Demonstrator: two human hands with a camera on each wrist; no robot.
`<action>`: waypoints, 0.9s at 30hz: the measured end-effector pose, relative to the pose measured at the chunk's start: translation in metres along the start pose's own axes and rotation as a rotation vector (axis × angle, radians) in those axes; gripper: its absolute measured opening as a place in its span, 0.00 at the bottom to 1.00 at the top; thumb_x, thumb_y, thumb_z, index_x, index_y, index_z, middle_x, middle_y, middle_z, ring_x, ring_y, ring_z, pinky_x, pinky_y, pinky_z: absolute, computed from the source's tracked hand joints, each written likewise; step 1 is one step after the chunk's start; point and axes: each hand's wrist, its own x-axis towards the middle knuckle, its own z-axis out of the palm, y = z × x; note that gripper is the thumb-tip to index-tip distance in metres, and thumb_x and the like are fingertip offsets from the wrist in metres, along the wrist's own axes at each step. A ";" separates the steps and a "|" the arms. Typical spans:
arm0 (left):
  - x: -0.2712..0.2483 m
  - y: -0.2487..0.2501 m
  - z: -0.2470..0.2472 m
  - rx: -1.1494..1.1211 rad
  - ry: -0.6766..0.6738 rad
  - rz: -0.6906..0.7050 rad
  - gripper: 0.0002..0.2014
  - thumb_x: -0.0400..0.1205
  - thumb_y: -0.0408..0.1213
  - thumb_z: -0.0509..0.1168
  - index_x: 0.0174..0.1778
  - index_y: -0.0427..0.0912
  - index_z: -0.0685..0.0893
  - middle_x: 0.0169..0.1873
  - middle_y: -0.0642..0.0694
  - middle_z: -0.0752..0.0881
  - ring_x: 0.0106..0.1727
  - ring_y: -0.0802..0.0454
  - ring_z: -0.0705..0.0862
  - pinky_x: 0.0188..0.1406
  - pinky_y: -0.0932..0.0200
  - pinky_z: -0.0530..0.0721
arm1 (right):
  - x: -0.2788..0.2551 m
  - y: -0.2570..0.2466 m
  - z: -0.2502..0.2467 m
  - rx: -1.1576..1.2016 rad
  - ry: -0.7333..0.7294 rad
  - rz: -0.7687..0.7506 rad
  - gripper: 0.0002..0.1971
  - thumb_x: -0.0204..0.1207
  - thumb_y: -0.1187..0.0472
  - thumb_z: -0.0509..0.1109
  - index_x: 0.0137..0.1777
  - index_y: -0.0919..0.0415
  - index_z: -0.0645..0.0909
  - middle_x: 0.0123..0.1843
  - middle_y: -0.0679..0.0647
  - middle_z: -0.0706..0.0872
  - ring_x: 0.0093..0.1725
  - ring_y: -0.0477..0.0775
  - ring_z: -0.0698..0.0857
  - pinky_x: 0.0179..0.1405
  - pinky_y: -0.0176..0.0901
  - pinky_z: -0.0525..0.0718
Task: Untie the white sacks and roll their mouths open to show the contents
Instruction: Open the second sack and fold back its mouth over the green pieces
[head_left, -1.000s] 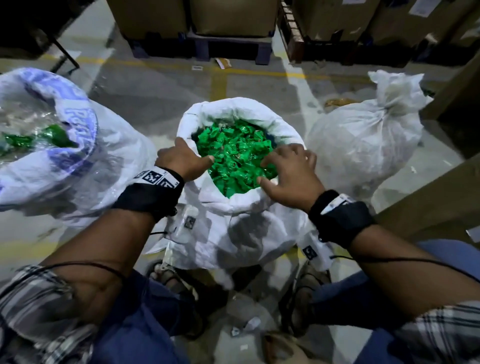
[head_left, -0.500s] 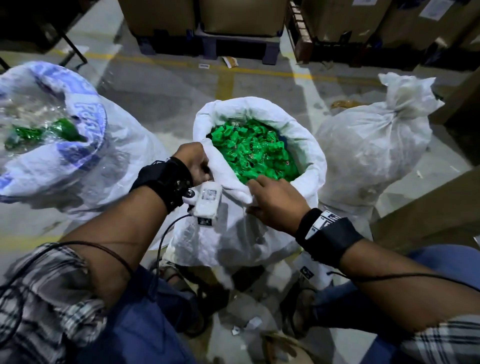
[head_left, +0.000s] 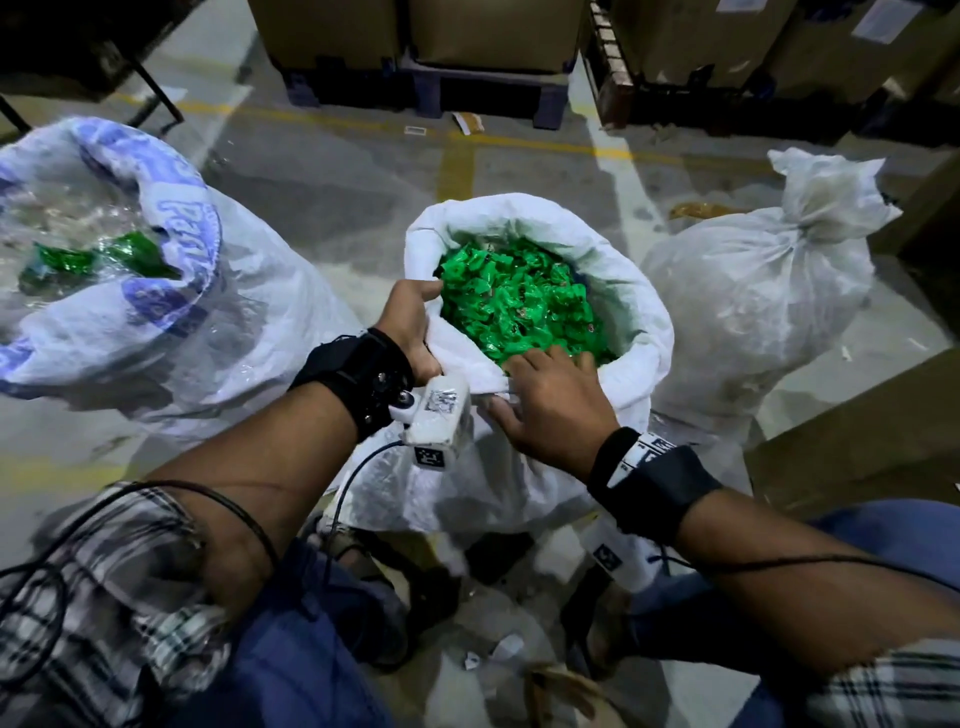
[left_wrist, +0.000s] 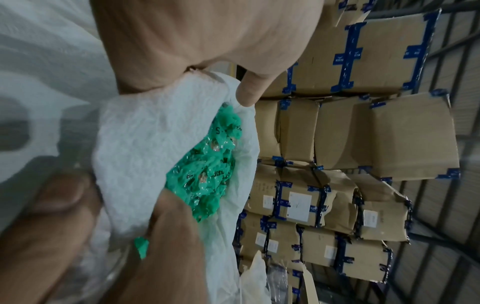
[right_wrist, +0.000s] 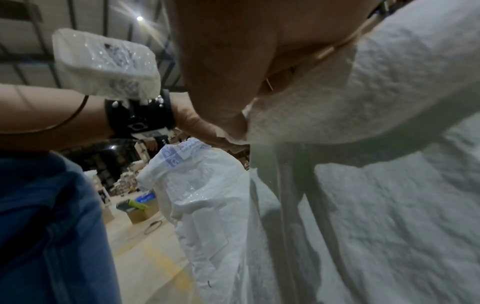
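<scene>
The middle sack (head_left: 530, 452), coarse woven white plastic, stands upright on the floor at twelve o'clock from the person, its mouth rolled into a thick cuff around crinkly green packets (head_left: 514, 306). Both hands grip the near rim: left hand (head_left: 410, 332) at nine o'clock with fingers curled over the fold, right hand (head_left: 550, 400) at six, pinching it. At two o'clock a tied sack (head_left: 753, 291) waits, nearer the right hand.
</scene>
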 end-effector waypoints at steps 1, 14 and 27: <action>0.001 -0.002 0.001 0.007 -0.001 0.001 0.28 0.83 0.50 0.59 0.73 0.34 0.79 0.61 0.28 0.86 0.64 0.31 0.84 0.74 0.35 0.74 | 0.002 -0.001 -0.002 -0.022 -0.013 -0.018 0.22 0.78 0.37 0.63 0.56 0.56 0.79 0.54 0.55 0.85 0.58 0.63 0.80 0.54 0.57 0.68; 0.012 -0.003 -0.008 0.490 0.134 -0.074 0.34 0.83 0.63 0.62 0.77 0.40 0.76 0.65 0.39 0.86 0.62 0.40 0.86 0.67 0.45 0.82 | -0.003 0.008 -0.003 -0.205 0.131 -0.475 0.17 0.72 0.67 0.55 0.58 0.55 0.78 0.54 0.61 0.79 0.51 0.64 0.78 0.50 0.60 0.72; 0.031 0.030 -0.014 1.044 0.491 0.421 0.35 0.89 0.51 0.57 0.84 0.35 0.52 0.76 0.29 0.74 0.74 0.31 0.77 0.73 0.43 0.77 | -0.049 0.057 -0.033 0.177 -0.009 0.566 0.38 0.73 0.31 0.68 0.71 0.60 0.70 0.64 0.68 0.75 0.67 0.72 0.74 0.64 0.63 0.78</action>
